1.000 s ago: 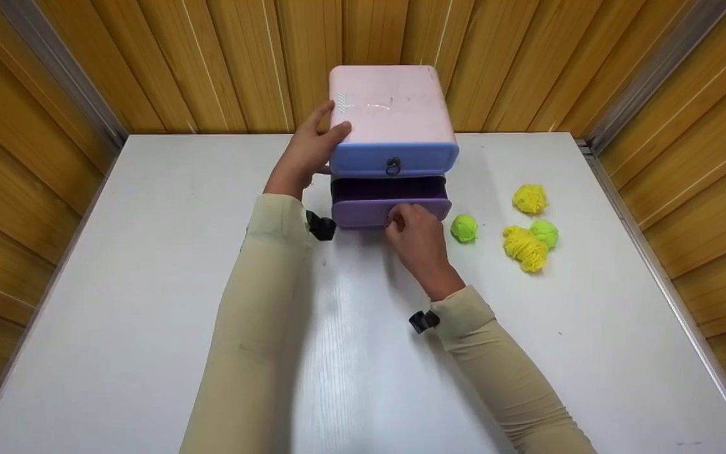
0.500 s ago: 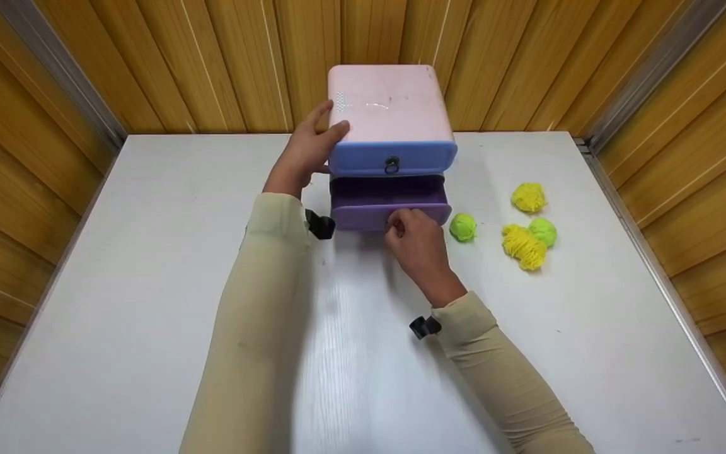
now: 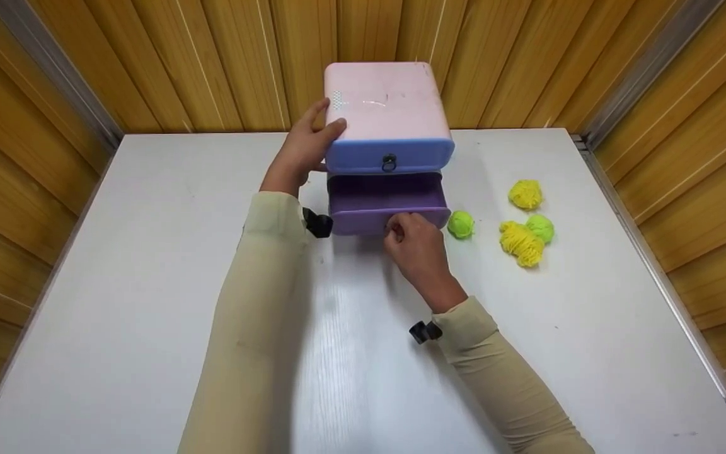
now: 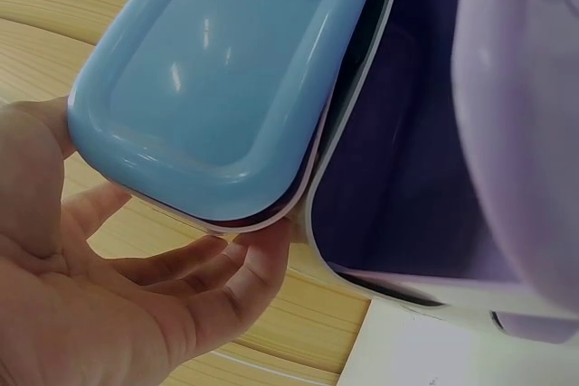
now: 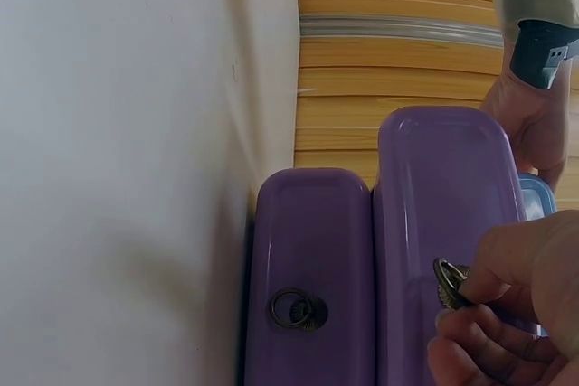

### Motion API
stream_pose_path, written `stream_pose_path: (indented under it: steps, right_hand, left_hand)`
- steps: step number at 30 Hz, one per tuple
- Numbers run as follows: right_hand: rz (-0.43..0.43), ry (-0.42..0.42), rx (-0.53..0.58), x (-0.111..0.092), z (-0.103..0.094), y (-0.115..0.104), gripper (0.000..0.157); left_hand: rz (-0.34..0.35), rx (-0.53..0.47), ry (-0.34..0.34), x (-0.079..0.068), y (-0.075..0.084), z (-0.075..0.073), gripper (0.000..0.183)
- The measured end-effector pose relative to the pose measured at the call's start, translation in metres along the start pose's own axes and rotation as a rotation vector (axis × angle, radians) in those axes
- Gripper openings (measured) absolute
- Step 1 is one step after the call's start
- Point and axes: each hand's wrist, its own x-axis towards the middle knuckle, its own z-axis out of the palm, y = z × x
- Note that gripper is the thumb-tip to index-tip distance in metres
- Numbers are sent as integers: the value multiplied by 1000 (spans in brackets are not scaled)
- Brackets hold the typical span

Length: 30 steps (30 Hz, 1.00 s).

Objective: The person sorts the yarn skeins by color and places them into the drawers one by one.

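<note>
A small drawer cabinet with a pink top [image 3: 382,104] stands at the back of the table. My left hand [image 3: 306,145] grips its left side, thumb on the top edge and fingers against the side wall, as the left wrist view shows. Its blue top drawer [image 3: 416,154] is in. Below it, a purple drawer [image 3: 357,222] stands pulled out, its dark interior showing. My right hand [image 3: 420,249] pinches the bronze ring pull [image 5: 448,277] on this drawer's front. In the right wrist view another purple drawer [image 5: 312,223] with a ring pull lies below it.
To the right of the cabinet lie a green yarn ball [image 3: 461,224], a yellow yarn ball [image 3: 525,194], a yellow yarn bundle [image 3: 522,244] and another green ball [image 3: 540,228] touching that bundle. Wood-patterned panels [image 3: 224,63] wall in the white table [image 3: 149,252] at the back and sides.
The purple drawer has slid farther out toward me, with my right hand moving along on its ring pull. My left hand has kept its place on the cabinet.
</note>
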Motion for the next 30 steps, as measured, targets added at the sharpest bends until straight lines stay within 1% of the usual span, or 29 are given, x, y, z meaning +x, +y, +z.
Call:
stream_pose_path:
  steps: [12, 17, 23, 27, 30]
  right_hand:
    - [-28, 14, 2, -4, 1, 1, 5]
    - [-56, 20, 37, -6, 1, 4, 4]
    - [-67, 1, 71, -8, 1, 8, 3]
    - [-75, -1, 81, -9, 1, 10, 4]
    - [-93, 5, 72, -11, 0, 11, 3]
  left_hand:
    - [9, -2, -7, -1, 1, 0, 68]
    - [5, -3, -7, -1, 0, 0, 68]
    - [8, 11, 1, -1, 1, 0, 68]
    - [8, 12, 7, 0, 1, 0, 67]
    - [11, -10, 6, 1, -1, 0, 67]
